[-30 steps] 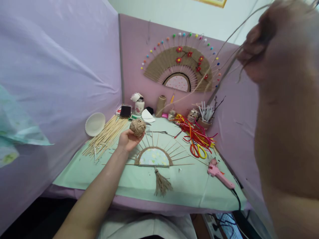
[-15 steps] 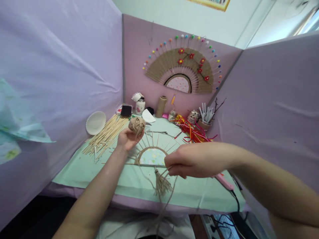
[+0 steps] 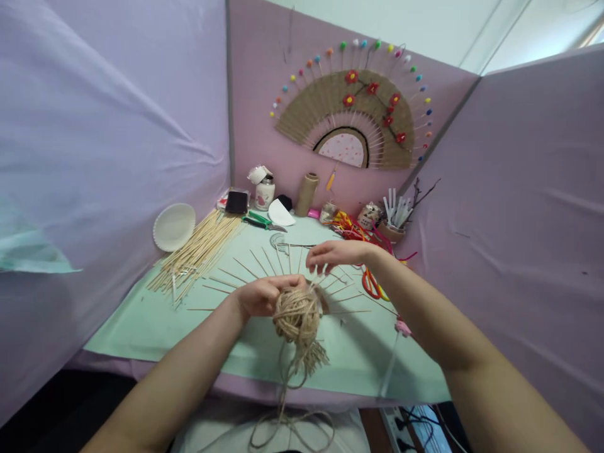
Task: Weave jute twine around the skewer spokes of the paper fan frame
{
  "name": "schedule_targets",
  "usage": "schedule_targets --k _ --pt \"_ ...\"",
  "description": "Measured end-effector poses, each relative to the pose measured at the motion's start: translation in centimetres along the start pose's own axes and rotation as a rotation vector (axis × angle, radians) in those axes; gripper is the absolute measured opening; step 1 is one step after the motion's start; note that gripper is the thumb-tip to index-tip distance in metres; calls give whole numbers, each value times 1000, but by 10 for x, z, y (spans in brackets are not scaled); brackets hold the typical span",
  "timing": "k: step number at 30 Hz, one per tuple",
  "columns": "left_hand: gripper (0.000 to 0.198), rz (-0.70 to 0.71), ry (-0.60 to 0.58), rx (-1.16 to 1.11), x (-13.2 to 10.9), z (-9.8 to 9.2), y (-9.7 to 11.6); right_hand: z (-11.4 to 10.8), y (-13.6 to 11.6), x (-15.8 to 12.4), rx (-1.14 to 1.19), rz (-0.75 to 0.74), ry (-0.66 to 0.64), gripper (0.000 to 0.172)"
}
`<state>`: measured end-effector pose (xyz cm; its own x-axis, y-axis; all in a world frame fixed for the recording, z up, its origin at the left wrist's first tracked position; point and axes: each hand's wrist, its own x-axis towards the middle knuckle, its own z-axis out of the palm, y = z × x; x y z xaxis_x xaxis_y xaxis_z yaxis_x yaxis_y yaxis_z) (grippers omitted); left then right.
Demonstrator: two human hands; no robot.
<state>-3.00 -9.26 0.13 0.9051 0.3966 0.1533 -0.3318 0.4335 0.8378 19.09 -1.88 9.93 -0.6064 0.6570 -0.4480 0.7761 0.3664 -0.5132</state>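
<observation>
My left hand (image 3: 264, 294) is closed around a ball of twine (image 3: 296, 318), held above the near middle of the table. My right hand (image 3: 336, 253) is just beyond and right of the ball. Its fingers bend downward, and a short strand of twine seems to run from them to the ball. Under both hands lies a half-round fan frame with thin sticks (image 3: 245, 267) spreading outward; the ball and left hand hide most of its centre. A twine tassel (image 3: 315, 357) shows below the ball. Loose twine (image 3: 292, 423) hangs over the table edge onto my lap.
Bamboo sticks (image 3: 198, 251) and a white plate (image 3: 174, 228) are at left. Green-handled pruners (image 3: 259, 220), a jar (image 3: 265, 192) and a twine spool (image 3: 307, 194) stand farther back. Orange scissors (image 3: 370, 284) lie at right. A finished fan (image 3: 321, 107) hangs on the back panel.
My left hand has brought the ball of twine nearer and to the right, over the fan frame. My right hand has moved up and away from me. The view has shifted slightly.
</observation>
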Motion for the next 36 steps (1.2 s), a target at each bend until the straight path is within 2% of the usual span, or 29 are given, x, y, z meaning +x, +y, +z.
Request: schedule_targets --k 1,3,8,12,15,18,21,24,26,32,36 --pt "34 0 -27 8 0 1 -1 -2 10 11 -97 101 169 27" --pt "36 0 -50 25 0 1 -2 -5 28 33 -191 208 328 25" --pt "39 -19 -4 45 1 -2 -4 0 59 75 -281 299 405 31" --pt "39 -30 -4 30 2 -1 -6 -4 69 85 -329 357 543 31" --pt "38 -35 -4 13 2 0 -6 -30 74 77 -386 459 739 30" --pt "37 -24 18 -12 2 2 -6 -73 80 57 -459 580 930 38" --pt "36 -26 36 -25 2 3 -4 -117 87 37 -534 690 1054 39" --pt "36 -33 56 -26 2 3 -2 -145 95 34 -567 773 1067 37" --pt "35 -35 60 -30 2 3 -2 -151 99 44 -571 792 1037 35" --pt "36 -12 64 -49 1 1 -5 -138 96 75 -518 693 933 25" --pt "36 -38 106 -38 1 -1 -4 -123 68 72 -470 514 931 37"
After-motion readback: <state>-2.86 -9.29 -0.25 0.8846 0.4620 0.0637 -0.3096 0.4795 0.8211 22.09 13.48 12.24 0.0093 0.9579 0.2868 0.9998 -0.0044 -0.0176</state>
